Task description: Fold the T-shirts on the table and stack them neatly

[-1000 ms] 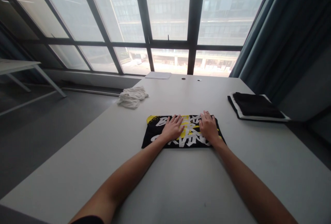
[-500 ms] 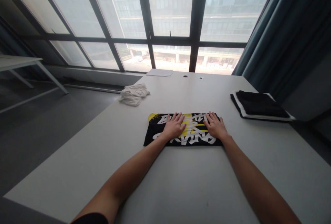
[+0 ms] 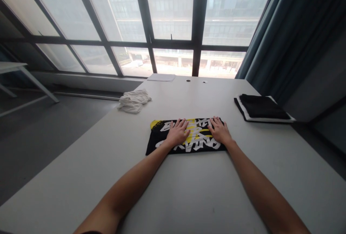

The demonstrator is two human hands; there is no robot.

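Note:
A black garment [image 3: 198, 146] with white lettering and yellow patches lies folded into a flat rectangle on the white table [image 3: 189, 187]. It looks like a T-shirt, though the folds hide its full shape. My left hand [image 3: 177, 132] rests flat on its left half, fingers spread and pointing away from me. On the right part of the cloth lies my right hand [image 3: 218, 130], palm down with the fingers stretched out. Neither hand grips the fabric.
Folded black and white clothes [image 3: 263, 108] are stacked at the table's right side. A crumpled white cloth [image 3: 134, 100] lies by the left edge. Papers [image 3: 161, 77] sit at the far end, near two round holes. Windows and a blue curtain [image 3: 266, 28] stand beyond.
The view has turned slightly to the right, so everything sits a little further left. Both hands stay flat on the folded garment, with no clear movement over it.

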